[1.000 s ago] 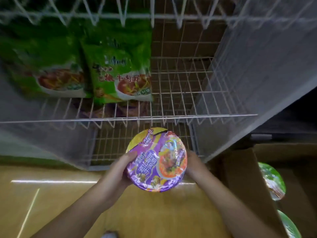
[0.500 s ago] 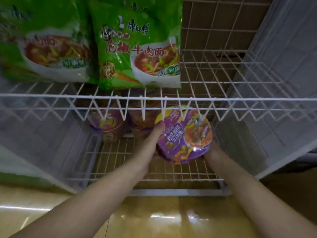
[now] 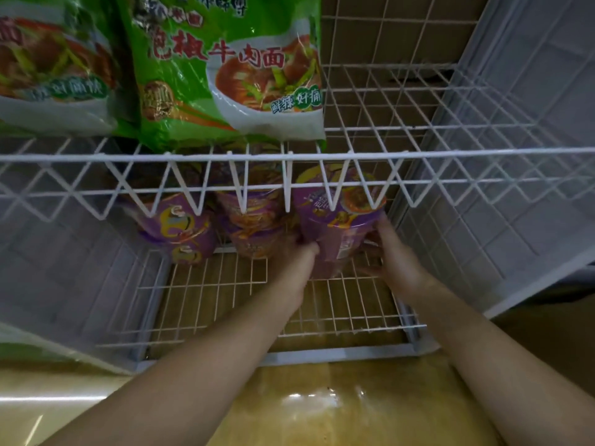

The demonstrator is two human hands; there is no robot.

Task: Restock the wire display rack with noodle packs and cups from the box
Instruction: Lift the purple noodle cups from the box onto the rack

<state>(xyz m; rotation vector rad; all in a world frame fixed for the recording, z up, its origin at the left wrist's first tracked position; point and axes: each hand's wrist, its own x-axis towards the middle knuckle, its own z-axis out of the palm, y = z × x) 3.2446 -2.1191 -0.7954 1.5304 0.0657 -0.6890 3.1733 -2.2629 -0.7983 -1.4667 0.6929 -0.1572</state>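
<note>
We clamp left hand (image 3: 291,257) and right hand (image 3: 394,257) on opposite sides of the round purple noodle cup (image 3: 335,225), aligning it beside matching cups (image 3: 252,220).

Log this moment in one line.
left hand, right hand: hold purple cup | lower shelf, beside another cup | green pack above

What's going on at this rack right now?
A person is stocking a wire rack. The left hand and right hand grip one purple noodle cup from either side, low over the bottom shelf, at the right end of a row beside two other purple cups. Whether it already rests on the wire is unclear. Green noodle packs lie on the upper shelf. The box is out of view.
</note>
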